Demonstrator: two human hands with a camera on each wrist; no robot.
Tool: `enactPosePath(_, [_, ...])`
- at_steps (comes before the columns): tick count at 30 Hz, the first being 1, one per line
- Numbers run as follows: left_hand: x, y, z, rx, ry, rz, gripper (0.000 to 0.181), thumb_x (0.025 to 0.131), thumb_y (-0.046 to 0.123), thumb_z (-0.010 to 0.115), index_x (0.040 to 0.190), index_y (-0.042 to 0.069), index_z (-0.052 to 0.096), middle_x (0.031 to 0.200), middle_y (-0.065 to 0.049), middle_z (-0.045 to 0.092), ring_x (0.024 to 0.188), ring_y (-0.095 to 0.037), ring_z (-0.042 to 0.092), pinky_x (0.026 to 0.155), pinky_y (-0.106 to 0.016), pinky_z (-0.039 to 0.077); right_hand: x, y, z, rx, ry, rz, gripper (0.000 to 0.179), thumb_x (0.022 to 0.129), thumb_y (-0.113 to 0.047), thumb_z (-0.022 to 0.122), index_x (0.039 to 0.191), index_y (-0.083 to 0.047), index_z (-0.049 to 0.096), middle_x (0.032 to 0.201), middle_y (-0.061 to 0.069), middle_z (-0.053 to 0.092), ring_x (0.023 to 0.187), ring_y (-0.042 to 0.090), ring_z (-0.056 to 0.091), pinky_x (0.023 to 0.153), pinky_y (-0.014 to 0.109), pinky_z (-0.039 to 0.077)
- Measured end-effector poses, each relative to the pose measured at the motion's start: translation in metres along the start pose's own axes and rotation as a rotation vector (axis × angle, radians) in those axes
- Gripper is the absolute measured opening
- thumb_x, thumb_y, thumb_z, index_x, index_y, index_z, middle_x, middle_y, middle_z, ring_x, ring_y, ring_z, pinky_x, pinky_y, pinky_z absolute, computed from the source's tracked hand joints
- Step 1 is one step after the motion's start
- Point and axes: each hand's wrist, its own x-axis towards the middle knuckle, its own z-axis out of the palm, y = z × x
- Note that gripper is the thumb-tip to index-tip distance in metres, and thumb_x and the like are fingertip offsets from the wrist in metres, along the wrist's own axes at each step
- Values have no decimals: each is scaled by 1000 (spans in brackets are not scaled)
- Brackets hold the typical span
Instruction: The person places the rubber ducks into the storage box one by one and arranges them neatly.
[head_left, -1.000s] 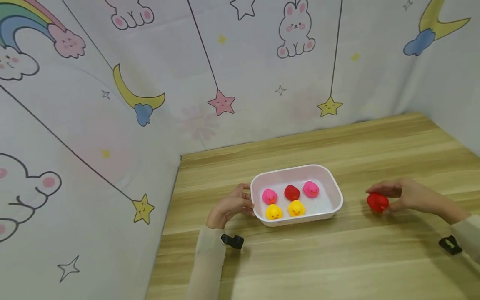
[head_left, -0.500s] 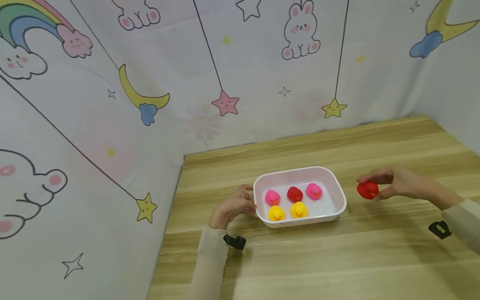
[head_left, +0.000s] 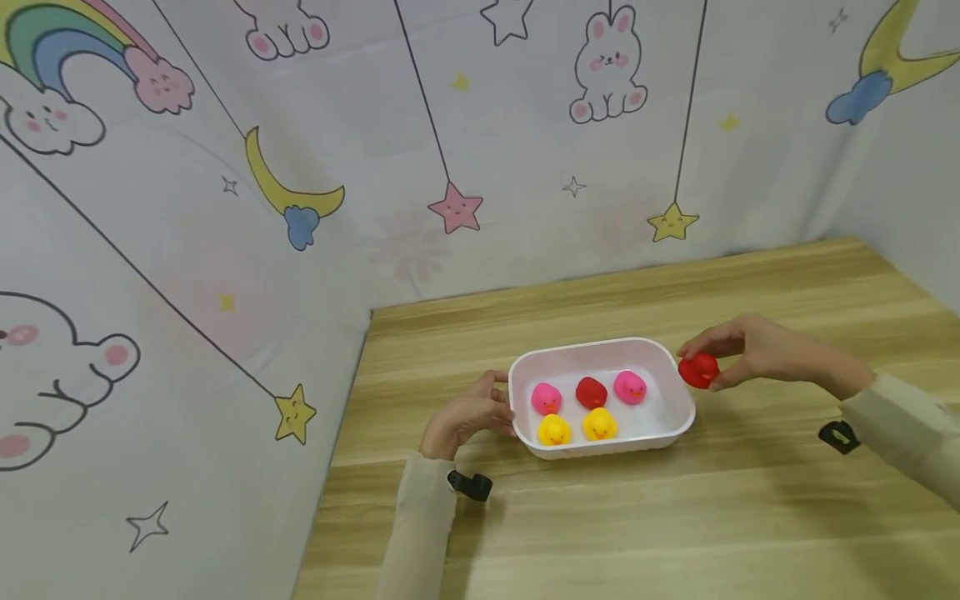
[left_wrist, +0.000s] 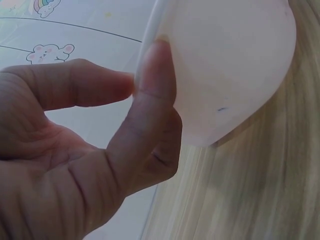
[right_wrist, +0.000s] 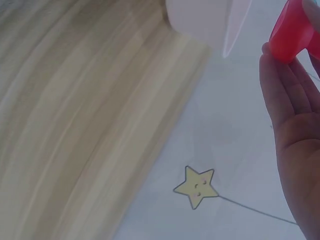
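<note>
A white plastic tub (head_left: pixel 577 362) sits on the table. Inside it are two pink toy ducks (head_left: pixel 630 387), one red toy duck (head_left: pixel 591 393) and two yellow toy ducks (head_left: pixel 600 425). My left hand (head_left: pixel 468 415) pinches the tub's left rim; in the left wrist view, thumb and finger meet at the edge of the wall (left_wrist: pixel 225 65). Between the thumb and fingers of my right hand (head_left: pixel 776 357) is another red toy duck (head_left: pixel 699 372), raised beside the tub's right rim. In the right wrist view only part of that duck (right_wrist: pixel 290 35) shows at the upper right.
The wood-grain table (head_left: pixel 600 517) runs back to a fabric wall (head_left: pixel 525 250) printed with stars, moons and rabbits. A similar wall stands close on the left. Each wrist carries a black strap (head_left: pixel 470 485) over a light sleeve.
My right hand has lifted the red duck and carried it left, from the table to the tub's right rim. My left hand keeps its hold on the tub. The view has shifted slightly.
</note>
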Motion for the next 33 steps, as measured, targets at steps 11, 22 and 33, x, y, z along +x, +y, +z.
enactPosePath(11, [0,2,-5,4,-8,8,67,86,-14,56,144,-7,24,103,-22,55,68,-20,63,79,-46,63,34,-13,17,40,-64,15,46,80,-6,83,123,-3,67,122,13,67,116,33,64,88,30,60])
enactPosePath(22, [-1,-1,-2,-17,-9,6,64,87,-15,55,143,-6,25,106,-26,54,69,-20,63,78,-45,64,63,-13,43,-42,-209,-55,33,78,-6,84,106,-17,72,115,6,66,103,27,64,86,36,62])
enactPosePath(33, [-1,-1,-3,-16,-17,6,65,87,-16,55,144,-8,24,100,-22,55,67,-19,63,76,-44,64,73,-14,62,-201,-265,-90,33,71,-10,91,89,-22,66,96,-8,61,93,21,55,74,30,61])
